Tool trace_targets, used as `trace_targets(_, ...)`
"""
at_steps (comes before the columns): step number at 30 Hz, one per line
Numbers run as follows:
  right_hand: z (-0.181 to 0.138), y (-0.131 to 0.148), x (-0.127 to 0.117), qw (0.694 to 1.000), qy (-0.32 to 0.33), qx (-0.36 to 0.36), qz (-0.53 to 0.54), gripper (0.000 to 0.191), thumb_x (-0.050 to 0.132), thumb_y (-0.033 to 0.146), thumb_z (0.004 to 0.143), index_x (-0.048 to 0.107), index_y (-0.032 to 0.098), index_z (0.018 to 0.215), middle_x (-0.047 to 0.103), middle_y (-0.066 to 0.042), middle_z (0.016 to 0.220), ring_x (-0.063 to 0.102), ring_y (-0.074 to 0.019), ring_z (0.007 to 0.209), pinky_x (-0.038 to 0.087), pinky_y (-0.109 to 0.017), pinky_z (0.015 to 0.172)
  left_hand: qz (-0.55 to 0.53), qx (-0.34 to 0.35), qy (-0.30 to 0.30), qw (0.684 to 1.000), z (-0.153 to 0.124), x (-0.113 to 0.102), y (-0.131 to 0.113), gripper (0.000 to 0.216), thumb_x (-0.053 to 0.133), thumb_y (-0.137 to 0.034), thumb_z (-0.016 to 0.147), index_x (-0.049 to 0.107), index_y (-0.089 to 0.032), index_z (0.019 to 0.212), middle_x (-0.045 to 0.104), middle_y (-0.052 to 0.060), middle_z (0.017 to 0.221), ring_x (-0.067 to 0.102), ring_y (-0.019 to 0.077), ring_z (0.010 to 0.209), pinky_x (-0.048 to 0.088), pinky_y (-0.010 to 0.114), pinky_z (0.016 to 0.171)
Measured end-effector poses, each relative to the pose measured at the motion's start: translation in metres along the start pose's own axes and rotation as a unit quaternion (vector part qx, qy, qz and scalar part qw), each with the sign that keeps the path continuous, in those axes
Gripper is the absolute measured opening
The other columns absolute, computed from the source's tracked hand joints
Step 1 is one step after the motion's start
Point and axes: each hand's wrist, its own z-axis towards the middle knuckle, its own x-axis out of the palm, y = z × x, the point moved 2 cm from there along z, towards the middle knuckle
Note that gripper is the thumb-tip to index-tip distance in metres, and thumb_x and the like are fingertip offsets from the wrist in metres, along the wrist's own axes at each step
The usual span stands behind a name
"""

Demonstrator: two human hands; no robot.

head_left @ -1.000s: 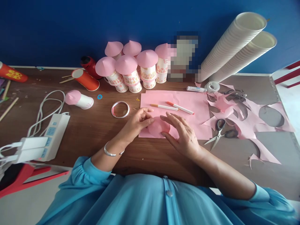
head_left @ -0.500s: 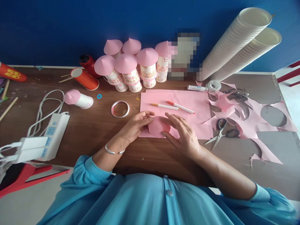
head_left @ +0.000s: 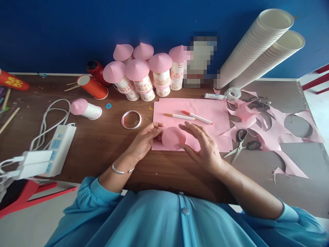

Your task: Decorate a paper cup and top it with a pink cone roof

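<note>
while a person in a blue shirt (head_left: 164, 223) is sitting at a brown wooden bench (head_left: 97, 144), both hands are meeting over a pink paper circle (head_left: 173, 138), seen from above. the circle is lying on the near left corner of a large pink sheet (head_left: 210, 109), just in front of the person. the left hand (head_left: 144, 139), wearing a silver bangle (head_left: 119, 169) at the wrist, is pinching the circle's left edge, its grip clenched on the paper between thumb and fingertips. the right hand (head_left: 203, 145) is resting with fingers spread and its grip released, only the tips of the thumb and forefinger touching the circle's right edge.

two markers (head_left: 189, 117) are lying side by side on the sheet just beyond the hands. a thin ring of tape (head_left: 131, 119) is lying flat on the bench just left of the sheet, near the left hand. scissors (head_left: 240, 144) are lying to the right of the right hand, among pink scraps (head_left: 272, 127) with round holes cut out of them.

at the back, against a blue wall (head_left: 64, 31), a cluster of paper cups with pink cone tops (head_left: 138, 75) is standing upright. one more capped cup (head_left: 86, 109) is lying on its side further left. two long stacks of white cups (head_left: 257, 44) are leaning at the back right. a white power strip (head_left: 58, 147) with its cable is lying well apart at the far left.
</note>
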Motion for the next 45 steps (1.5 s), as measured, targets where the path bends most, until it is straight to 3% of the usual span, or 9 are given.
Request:
trace_targets(4, -0.004, -0.003, -0.009, 1.000, -0.008, 0.012, -0.002, 0.076, 0.072, 0.025, 0.098, 0.033, 0.025, 0.164, 0.072, -0.016, 0.140, 0.068, -0.0335, 0.132, 0.059, -0.055, 0.107, 0.191, 0.183, -0.040, 0.964, -0.011, -0.011, -0.005, 0.038, 0.073, -0.042, 0.095, 0.065, -0.020, 0.125, 0.072, 0.006, 0.109, 0.067, 0.0164, 0.098, 0.054, 0.032, 0.093)
trace_targets(7, -0.009, -0.005, -0.015, 1.000, -0.012, 0.027, -0.005, 0.078, 0.073, 0.022, 0.097, 0.034, 0.025, 0.163, 0.072, -0.015, 0.140, 0.066, -0.0330, 0.134, 0.059, -0.055, 0.107, 0.408, 0.344, -0.035, 0.845, -0.023, -0.008, -0.013, 0.046, 0.072, -0.037, 0.097, 0.061, -0.023, 0.139, 0.068, 0.012, 0.134, 0.063, 0.0241, 0.125, 0.050, 0.042, 0.110)
trace_targets(10, -0.013, -0.003, -0.018, 0.999, -0.015, 0.042, -0.005, 0.077, 0.074, 0.021, 0.096, 0.036, 0.026, 0.163, 0.073, -0.014, 0.139, 0.067, -0.0320, 0.134, 0.059, -0.053, 0.107, 0.527, 0.437, -0.010, 0.729, -0.031, 0.003, -0.017, 0.054, 0.075, -0.033, 0.095, 0.057, -0.023, 0.146, 0.063, 0.015, 0.144, 0.057, 0.0284, 0.137, 0.045, 0.049, 0.118)
trace_targets(14, -0.014, 0.001, -0.015, 0.999, -0.005, 0.047, -0.004, 0.078, 0.074, 0.022, 0.096, 0.034, 0.028, 0.163, 0.075, -0.013, 0.136, 0.068, -0.0320, 0.132, 0.059, -0.054, 0.107, 0.555, 0.472, -0.013, 0.684, -0.033, 0.011, -0.015, 0.056, 0.075, -0.033, 0.095, 0.056, -0.024, 0.147, 0.063, 0.015, 0.144, 0.058, 0.0299, 0.136, 0.046, 0.051, 0.118)
trace_targets(16, -0.013, 0.003, -0.013, 0.999, 0.002, 0.043, -0.002, 0.078, 0.074, 0.024, 0.097, 0.032, 0.028, 0.164, 0.075, -0.012, 0.136, 0.068, -0.0323, 0.132, 0.060, -0.054, 0.106, 0.542, 0.452, -0.027, 0.708, -0.032, 0.010, -0.012, 0.055, 0.076, -0.035, 0.094, 0.058, -0.025, 0.145, 0.063, 0.015, 0.144, 0.059, 0.0303, 0.136, 0.047, 0.051, 0.117)
trace_targets(21, -0.012, 0.002, -0.008, 0.999, 0.006, 0.035, 0.000, 0.076, 0.072, 0.026, 0.099, 0.032, 0.028, 0.164, 0.074, -0.012, 0.137, 0.068, -0.0326, 0.132, 0.060, -0.055, 0.106, 0.325, 0.264, -0.072, 0.905, -0.027, -0.003, -0.001, 0.044, 0.073, -0.043, 0.095, 0.062, -0.022, 0.132, 0.073, 0.009, 0.115, 0.070, 0.0197, 0.103, 0.057, 0.035, 0.095)
trace_targets(24, -0.011, 0.002, -0.006, 0.999, 0.008, 0.031, -0.001, 0.076, 0.072, 0.027, 0.098, 0.033, 0.027, 0.163, 0.075, -0.013, 0.137, 0.068, -0.0321, 0.131, 0.060, -0.054, 0.106, 0.193, 0.146, -0.063, 0.968, -0.024, -0.002, 0.004, 0.037, 0.077, -0.048, 0.091, 0.065, -0.020, 0.113, 0.072, 0.003, 0.097, 0.067, 0.0147, 0.087, 0.054, 0.027, 0.082)
trace_targets(30, -0.004, 0.006, -0.002, 1.000, 0.009, 0.001, -0.011, 0.078, 0.072, 0.027, 0.098, 0.031, 0.028, 0.164, 0.074, -0.013, 0.137, 0.067, -0.0313, 0.132, 0.060, -0.052, 0.105, 0.109, 0.059, -0.029, 0.992, -0.017, 0.007, 0.005, 0.037, 0.079, -0.052, 0.086, 0.066, -0.017, 0.086, 0.061, -0.002, 0.074, 0.054, 0.0112, 0.067, 0.042, 0.024, 0.063)
trace_targets(45, 0.002, -0.002, 0.015, 1.000, 0.001, -0.002, -0.010, 0.071, 0.071, 0.035, 0.099, 0.037, 0.025, 0.160, 0.076, -0.014, 0.131, 0.072, -0.0310, 0.122, 0.062, -0.050, 0.101, 0.026, 0.017, -0.017, 0.999, -0.012, 0.013, 0.006, 0.038, 0.090, -0.046, 0.075, 0.067, -0.015, 0.074, 0.061, -0.002, 0.069, 0.053, 0.0106, 0.067, 0.042, 0.025, 0.066)
